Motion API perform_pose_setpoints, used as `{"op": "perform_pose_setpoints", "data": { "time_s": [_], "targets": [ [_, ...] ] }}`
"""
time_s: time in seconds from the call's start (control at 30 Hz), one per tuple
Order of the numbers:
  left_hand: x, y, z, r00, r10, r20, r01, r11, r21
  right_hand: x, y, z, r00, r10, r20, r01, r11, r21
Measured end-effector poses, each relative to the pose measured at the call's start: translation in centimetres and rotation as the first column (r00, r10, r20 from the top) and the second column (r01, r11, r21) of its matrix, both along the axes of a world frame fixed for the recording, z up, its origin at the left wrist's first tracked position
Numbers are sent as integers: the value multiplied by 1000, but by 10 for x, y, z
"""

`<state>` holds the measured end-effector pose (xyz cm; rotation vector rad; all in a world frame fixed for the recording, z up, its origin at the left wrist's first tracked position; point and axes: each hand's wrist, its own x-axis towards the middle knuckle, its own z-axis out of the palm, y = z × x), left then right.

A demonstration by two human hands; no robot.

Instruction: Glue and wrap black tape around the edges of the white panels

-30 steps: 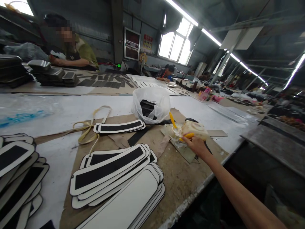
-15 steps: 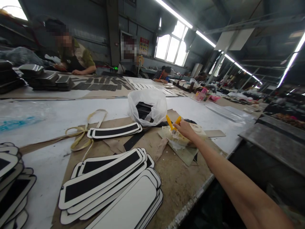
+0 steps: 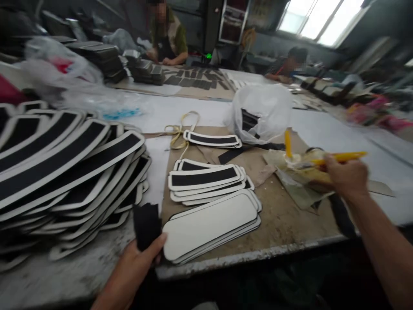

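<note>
Crosswise, the right hand (image 3: pixel 349 177) grips a yellow brush (image 3: pixel 351 156); left hand (image 3: pixel 137 260) holds black strips (image 3: pixel 146 224).

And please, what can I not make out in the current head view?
In the head view:
Large panel stack: left end, cut off by the left edge.
Black pieces in the white bag: partly hidden by its wall.
Black material: lower end, hidden behind the left hand.
Yellow handle: partly covered by the right hand; its tip is blurred.
Far person: hand details lost in blur.
</note>
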<state>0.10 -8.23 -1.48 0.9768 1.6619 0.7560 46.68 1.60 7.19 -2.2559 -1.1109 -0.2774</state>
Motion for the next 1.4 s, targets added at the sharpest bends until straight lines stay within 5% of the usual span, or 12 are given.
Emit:
{"op": "perform_pose_setpoints", "data": {
  "time_s": [0.03,0.07,0.1,0.17,0.3,0.43,0.57,0.83,1.0,1.2,1.4],
  "targets": [
    [-3,-2,-1,997,-22,72,24,999,-28,-6,-7,-1,996,-50,-71,54,997,51],
    [-4,-2,-2,992,-21,122,25,999,-34,-16,-14,-2,951,-46,-306,118,968,221],
    [-5,-1,-2,985,-21,169,28,999,-41,-32,-24,-3,848,56,-527,150,928,340],
    [-4,1,-2,976,-12,218,18,999,-28,-78,-47,-8,574,357,-737,-9,903,430],
    [-1,0,-2,966,-32,255,32,999,4,-193,-87,-26,146,438,-887,-216,889,403],
    [-2,-2,-4,952,-75,297,67,997,37,-263,-100,-48,-7,379,-925,-308,880,362],
    [-3,-4,-9,944,-98,316,83,995,59,-269,-102,-66,65,382,-922,-337,878,340],
    [-4,-6,-15,959,-89,267,71,995,74,-218,-105,-53,592,471,-654,-420,873,248],
    [-4,-7,-16,969,-105,226,85,992,93,-193,-105,-46,803,495,-331,-477,868,139],
    [-3,-7,-13,973,-94,210,78,994,83,-180,-102,-38,812,581,63,-584,803,121],
    [-11,-4,-8,974,-25,223,6,996,86,-190,-121,-2,772,618,148,-636,752,174]
  ]
}}
